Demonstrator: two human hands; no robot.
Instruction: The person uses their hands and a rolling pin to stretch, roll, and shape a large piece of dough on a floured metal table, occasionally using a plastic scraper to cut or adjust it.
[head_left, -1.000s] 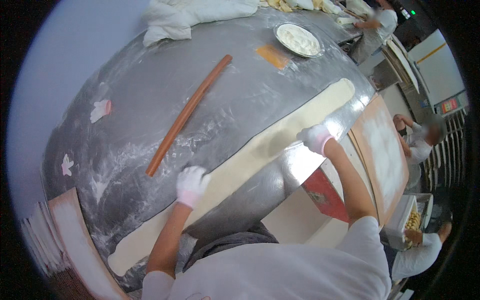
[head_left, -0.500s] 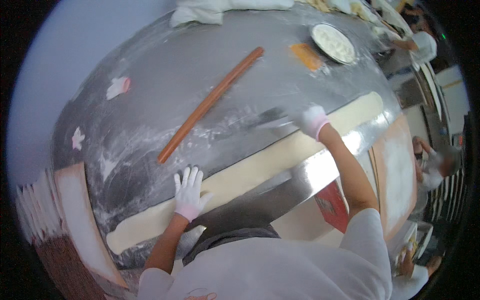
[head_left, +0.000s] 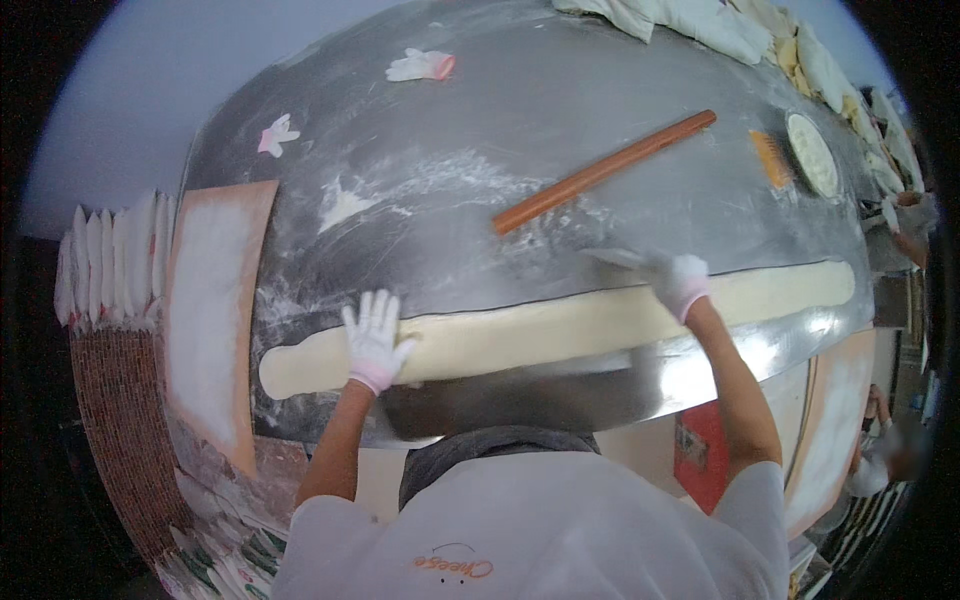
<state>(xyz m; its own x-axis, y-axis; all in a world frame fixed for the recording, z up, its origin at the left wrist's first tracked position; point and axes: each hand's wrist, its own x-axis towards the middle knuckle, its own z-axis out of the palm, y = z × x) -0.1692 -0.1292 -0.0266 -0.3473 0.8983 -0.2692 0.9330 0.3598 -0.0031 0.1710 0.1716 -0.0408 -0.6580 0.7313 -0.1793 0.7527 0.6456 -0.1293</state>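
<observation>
A long flat strip of pale dough [head_left: 530, 330] lies across the near part of the metal table. My left hand [head_left: 374, 340], in a white glove with a pink cuff, rests on the strip's left part with its fingers spread. My gloved right hand [head_left: 682, 282] is closed over the right part of the strip, on a knife [head_left: 615, 258] whose blade points left over the table; both are a little blurred and the handle is hidden. Beyond the dough lies a brown wooden rolling pin [head_left: 605, 172].
A floured board [head_left: 208, 310] stands at the table's left end. Two loose gloves, one farther off [head_left: 420, 66] and one at left [head_left: 278, 135], lie on the floured table [head_left: 420, 230]. At far right are an orange scraper [head_left: 770, 158] and a bowl of white flour [head_left: 812, 155].
The view has turned, so the dough strip now lies nearly level. My left hand stays spread on the dough. My right hand still holds the knife, now lower over the strip.
</observation>
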